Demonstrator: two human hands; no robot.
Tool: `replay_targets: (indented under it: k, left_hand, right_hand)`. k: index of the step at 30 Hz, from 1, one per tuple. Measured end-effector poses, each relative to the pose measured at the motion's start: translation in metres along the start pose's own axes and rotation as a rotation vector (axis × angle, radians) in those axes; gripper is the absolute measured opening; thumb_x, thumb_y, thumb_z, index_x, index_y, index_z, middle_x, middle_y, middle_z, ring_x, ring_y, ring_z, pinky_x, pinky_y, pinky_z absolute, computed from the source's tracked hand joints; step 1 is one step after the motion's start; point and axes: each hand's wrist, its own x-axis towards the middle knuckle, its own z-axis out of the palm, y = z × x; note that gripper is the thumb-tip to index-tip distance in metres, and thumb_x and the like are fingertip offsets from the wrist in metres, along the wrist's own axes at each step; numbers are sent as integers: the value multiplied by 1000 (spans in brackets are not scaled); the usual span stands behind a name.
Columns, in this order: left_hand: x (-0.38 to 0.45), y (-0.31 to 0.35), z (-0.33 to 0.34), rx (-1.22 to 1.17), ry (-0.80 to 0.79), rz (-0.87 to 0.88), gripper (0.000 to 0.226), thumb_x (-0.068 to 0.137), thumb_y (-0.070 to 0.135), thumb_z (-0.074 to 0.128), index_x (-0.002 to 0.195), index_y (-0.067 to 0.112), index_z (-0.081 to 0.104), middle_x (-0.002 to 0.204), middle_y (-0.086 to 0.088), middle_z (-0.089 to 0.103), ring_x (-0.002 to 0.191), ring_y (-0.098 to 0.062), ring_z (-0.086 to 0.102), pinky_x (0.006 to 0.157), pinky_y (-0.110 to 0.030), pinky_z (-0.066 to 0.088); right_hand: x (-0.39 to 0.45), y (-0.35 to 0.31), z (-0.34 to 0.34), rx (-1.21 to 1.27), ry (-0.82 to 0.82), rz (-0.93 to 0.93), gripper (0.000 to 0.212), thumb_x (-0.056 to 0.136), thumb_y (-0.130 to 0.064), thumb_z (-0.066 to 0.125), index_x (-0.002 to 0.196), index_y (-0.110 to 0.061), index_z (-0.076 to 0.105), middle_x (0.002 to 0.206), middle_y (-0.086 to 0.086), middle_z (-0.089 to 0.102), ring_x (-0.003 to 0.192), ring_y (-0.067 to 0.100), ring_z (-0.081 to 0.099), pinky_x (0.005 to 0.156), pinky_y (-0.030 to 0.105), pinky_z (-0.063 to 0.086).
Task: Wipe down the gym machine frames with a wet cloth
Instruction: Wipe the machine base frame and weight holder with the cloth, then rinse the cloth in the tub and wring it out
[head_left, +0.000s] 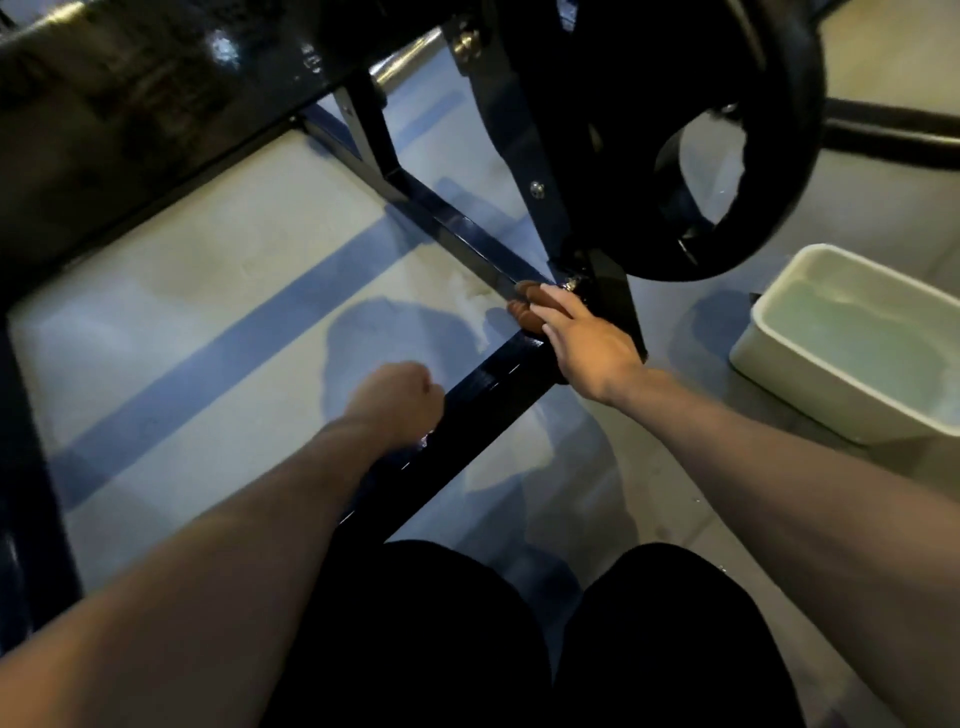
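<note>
We are crouching over a smooth pale grey gym floor (208, 291) crossed by a blue painted stripe (218, 358), with wet patches shining around the middle of the frame. A glossy black steel floor bar (493, 384) of the machine frame is running from lower centre up toward the middle, meeting another square tube (457, 234) that slants to the upper left. A round black weight plate (727, 156) is filling the upper right. At the right edge, a white rectangular plastic tub (779, 353) is holding cloudy water. Our right hand (587, 348) is pressing a brown cloth (530, 309) onto the joint at mid-frame, fingers draped over it. Our left hand (400, 395) is clenched into a fist, grasping nothing, just beside the bar.
</note>
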Motion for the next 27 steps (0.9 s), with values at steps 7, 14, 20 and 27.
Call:
replay_targets:
  k: [7,14,20,27]
  left_hand:
    - [39,138,17,-246,-326,358,15,100,19,55,98,15,69,104,-8,73,90,-26,68,80,-39,60]
    - [16,248,50,-5,-597,768,96,81,44,79,155,21,22,138,-5,51,121,-20,56,104,-34,48]
    - [-18,347,25,-103,-414,903,54,82,46,84,128,25,65,112,4,69,106,-18,65,97,-30,51]
    - [7,410,33,-429,-464,790,19,101,12,54,94,18,70,79,-5,72,60,-7,67,64,-24,52]
  right_hand:
    - [-73,29,-6,371,298,139,33,109,-23,50,136,-19,67,147,-8,54,129,2,51,108,13,34]
    - [-162,85,-66,1208,485,812,26,107,-22,49,105,-18,74,95,12,72,61,17,64,51,26,48]
    - [-205,126,-150,1555,328,966,23,105,-35,50,102,-17,64,74,3,66,53,13,62,44,21,49]
    - [-209,176,-190,1733,456,940,30,97,-32,62,118,-12,72,111,11,60,93,20,65,63,27,62]
